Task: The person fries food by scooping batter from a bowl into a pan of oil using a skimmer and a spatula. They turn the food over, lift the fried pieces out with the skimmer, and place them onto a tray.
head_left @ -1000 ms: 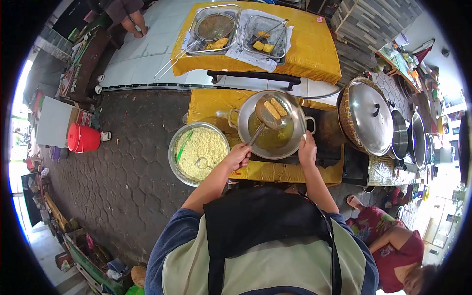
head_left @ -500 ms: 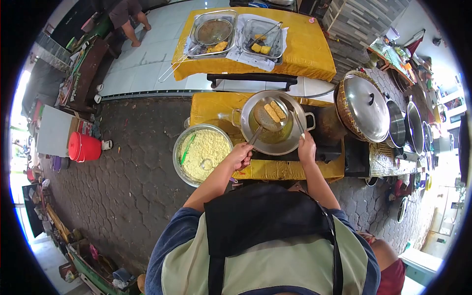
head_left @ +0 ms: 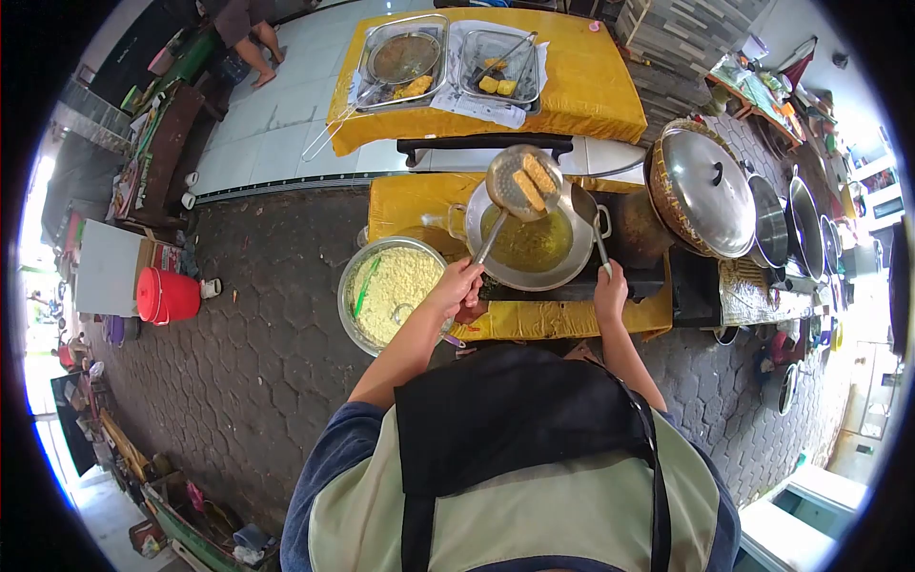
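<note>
My left hand (head_left: 462,288) grips the handle of a perforated skimmer (head_left: 505,178), raised over the far side of the wok. Two golden-brown fried pieces (head_left: 530,187) lie in its bowl. Closed on the handle of a metal spatula (head_left: 602,250) is my right hand (head_left: 611,290); the spatula's blade is at the wok's right rim. Below them, the wide metal wok (head_left: 575,255) holds yellowish oil (head_left: 527,250). To the left of my left hand stands a metal basin (head_left: 346,319) of pale yellow crumbly mixture (head_left: 393,294), with a green-handled utensil (head_left: 364,286) in it.
Across the gap, a yellow-covered table (head_left: 591,86) carries a tray with a strainer (head_left: 404,59) and a glass dish (head_left: 470,86) of fried pieces. Right of the wok stands a large lidded pot (head_left: 705,191). A red bucket (head_left: 168,296) sits left. Someone's legs (head_left: 255,57) show at upper left.
The skimmer with the two fried pieces has risen away from the oil, up and forward. My right hand and the spatula have shifted slightly right, toward the wok's rim.
</note>
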Available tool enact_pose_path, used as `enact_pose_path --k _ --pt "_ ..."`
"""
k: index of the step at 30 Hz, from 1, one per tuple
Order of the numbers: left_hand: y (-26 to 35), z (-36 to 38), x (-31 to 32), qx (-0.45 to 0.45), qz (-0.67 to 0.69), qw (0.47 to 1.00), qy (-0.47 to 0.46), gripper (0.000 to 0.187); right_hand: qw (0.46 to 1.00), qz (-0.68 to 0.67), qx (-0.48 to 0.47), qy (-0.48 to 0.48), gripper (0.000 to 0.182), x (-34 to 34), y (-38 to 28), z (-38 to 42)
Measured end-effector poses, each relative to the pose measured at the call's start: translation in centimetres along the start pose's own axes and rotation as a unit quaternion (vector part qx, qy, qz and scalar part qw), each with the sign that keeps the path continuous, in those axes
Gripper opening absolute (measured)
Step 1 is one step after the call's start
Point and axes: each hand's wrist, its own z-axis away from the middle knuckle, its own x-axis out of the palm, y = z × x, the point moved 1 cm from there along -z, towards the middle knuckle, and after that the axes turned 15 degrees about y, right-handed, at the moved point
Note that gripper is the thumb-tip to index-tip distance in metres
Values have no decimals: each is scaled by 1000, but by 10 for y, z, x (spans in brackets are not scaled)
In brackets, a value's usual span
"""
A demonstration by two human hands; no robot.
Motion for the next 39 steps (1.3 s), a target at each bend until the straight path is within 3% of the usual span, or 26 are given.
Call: enact_pose_path --k 7,11,13,17,20,23,29,31,39 --pt "-28 -23 -11 -65 -8 997 36 12 999 -14 -32 12 31 0 8 6" --pt "-34 -18 -8 -84 -12 996 29 11 1000 -28 -4 6 30 4 4 4" --pt "-34 -18 -4 -87 -14 996 27 11 997 -29 -16 -68 29 7 3 3" --pt "-34 -13 4 -98 1 995 27 11 999 -36 -1 5 27 15 9 3" --pt "-32 -12 6 -95 -10 995 24 10 997 -42 -27 -57 28 10 5 -4" --pt "-29 -11 7 -99 -6 995 15 9 998 -55 -9 -31 29 5 0 -6" --pt "-10 0 15 -46 -14 999 11 15 999 -38 15 8 29 5 18 -14" --pt "6 12 21 -38 -10 999 4 15 997 -48 67 -6 28 3 23 -15" --pt "52 47 38 62 -27 998 -17 17 999 -10 46 16 28 -2 39 -6"
